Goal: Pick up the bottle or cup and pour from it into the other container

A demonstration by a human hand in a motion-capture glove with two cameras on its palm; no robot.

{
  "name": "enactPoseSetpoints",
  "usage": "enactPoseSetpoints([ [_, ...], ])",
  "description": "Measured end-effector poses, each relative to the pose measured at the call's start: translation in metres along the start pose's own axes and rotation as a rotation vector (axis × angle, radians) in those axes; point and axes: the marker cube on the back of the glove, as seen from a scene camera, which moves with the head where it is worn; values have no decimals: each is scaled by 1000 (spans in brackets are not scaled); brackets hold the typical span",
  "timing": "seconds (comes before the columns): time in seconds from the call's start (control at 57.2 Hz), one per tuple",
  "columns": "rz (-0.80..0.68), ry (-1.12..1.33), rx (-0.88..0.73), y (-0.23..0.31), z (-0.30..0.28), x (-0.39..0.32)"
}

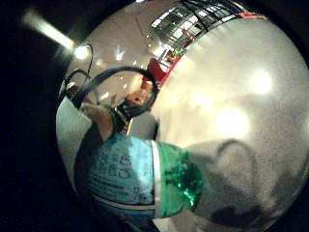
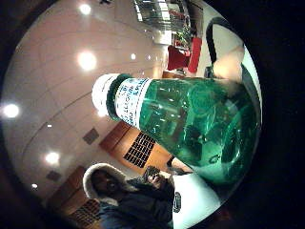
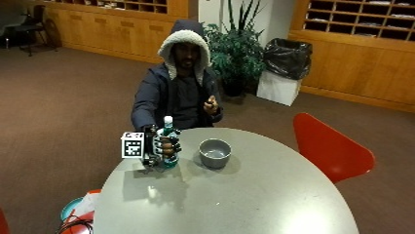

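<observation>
Gloved right hand (image 3: 162, 147) is gripping a green plastic bottle (image 3: 168, 141), fingers curled round its body, holding it upright near the person's edge of the counter (image 3: 259, 195). Cannot tell whether its base is touching the counter or just off it. White cap (image 3: 168, 119) is sitting on the neck, so the bottle is closed. Thumb side palm view is showing green see-through plastic with a white label band below the cap; little finger side view is showing the blue-and-white label (text unreadable). Liquid level is not showing clearly.

Grey cup (image 3: 215, 152) is standing upright on the counter just beside the bottle, apart from it, mouth up. Contents are not discernible.

Bare left hand (image 3: 211, 104) is raised in front of the person's chest, touching nothing.

Counter is round, grey, reflecting ceiling lights. Red chair (image 3: 327, 146) is standing at its side. Room: brown carpet, wooden wall cabinets (image 3: 363, 58), potted plant (image 3: 235, 48) and a bin with black liner (image 3: 284, 70) behind the person.
</observation>
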Motion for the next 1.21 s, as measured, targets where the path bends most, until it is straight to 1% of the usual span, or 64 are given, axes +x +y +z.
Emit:
enactPoseSetpoints([
  [0.105,-39,6,74,4,-2,3],
  [0.192,-48,-20,87,5,-5,1],
  [0.227,-99,-28,63,7,-7,3],
  [0.28,-276,-31,-27,14,-12,8],
  [0.297,-283,-33,-26,15,-12,6],
  [0.349,-115,-35,58,11,-10,-11],
  [0.367,-80,-27,75,10,-9,-16],
  [0.402,-73,-1,88,7,-9,-25],
  [0.437,-130,31,84,5,-11,-33],
  [0.489,-239,96,4,6,-14,-47],
  [0.542,-204,170,-4,2,-13,-69],
  [0.612,-208,271,-21,1,-10,-96],
  [0.681,-154,360,-12,0,-4,-118],
  [0.716,-161,394,-2,-1,0,-127],
  [0.769,-218,435,29,-8,6,-138],
  [0.839,-169,489,0,-7,14,-151],
  [0.926,-196,566,21,-13,26,-161],
  [0.996,-373,665,-10,-19,33,-160],
  [1.013,-395,697,-14,-20,36,-161],
  [1.118,-383,901,-61,-17,52,-163],
  [1.206,-412,1013,-132,-26,63,-164],
])
